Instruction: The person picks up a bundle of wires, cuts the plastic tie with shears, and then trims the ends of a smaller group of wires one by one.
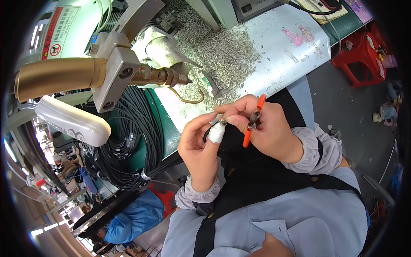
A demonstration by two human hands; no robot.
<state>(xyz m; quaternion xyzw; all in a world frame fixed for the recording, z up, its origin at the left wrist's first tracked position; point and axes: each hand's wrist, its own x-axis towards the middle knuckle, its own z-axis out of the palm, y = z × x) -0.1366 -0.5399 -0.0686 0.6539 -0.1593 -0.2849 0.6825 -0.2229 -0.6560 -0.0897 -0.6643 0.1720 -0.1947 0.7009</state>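
My left hand (199, 139) is closed in a pinch round what looks like the stripped end of a black cable, with small red and pale bits at the fingertips. White tape (216, 133) wraps its thumb. My right hand (274, 128) is curled round small pliers with orange handles (260, 102), which lie across the palm. The tips of its thumb and index finger meet the left fingertips at the wire end. The pliers' jaws are mostly hidden by the fingers. Both hands are over my lap, just off the table edge.
Many small metal pins (222, 60) lie heaped on a white sheet (274, 64). At the left stands a soldering machine with a brass-coloured arm (64, 77) and a pale tubular lamp-like part (72, 121). A black cable coil (132, 141) lies on the green table. A red stool (357, 55) is at right; a person in blue (135, 218) sits lower left.
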